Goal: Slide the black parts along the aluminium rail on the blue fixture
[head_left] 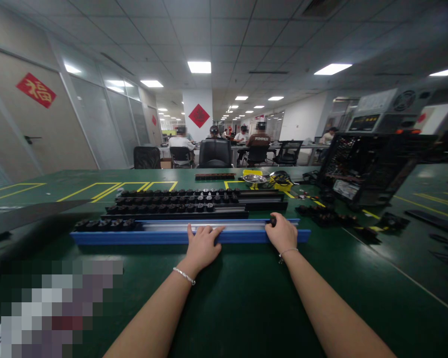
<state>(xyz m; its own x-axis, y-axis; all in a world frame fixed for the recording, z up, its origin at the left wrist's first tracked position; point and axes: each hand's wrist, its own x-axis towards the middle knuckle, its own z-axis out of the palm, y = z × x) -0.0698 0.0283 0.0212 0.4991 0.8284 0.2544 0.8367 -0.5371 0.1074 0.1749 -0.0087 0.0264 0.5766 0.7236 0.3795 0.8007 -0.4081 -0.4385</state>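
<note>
A long blue rail (134, 237) with a silvery channel lies crosswise before me. Several black round socket-like pieces (104, 224) sit in its left end. My left hand (203, 244) rests on the middle of the rail, fingers spread across its channel and nothing in its grasp. Near the rail's right end, my right hand (282, 233) pinches a small black round piece (273, 220) at the channel, its lower part hidden by the fingers. Just behind, black rails (231, 215) hold rows of similar black pieces (160, 208).
A metal bowl (254, 179) and yellow trays (281, 185) stand at the back. Loose black parts (330, 217) lie to the right, before an open computer case (369, 171). A pixelated patch (56, 308) covers the table's lower left. Several people sit at far desks.
</note>
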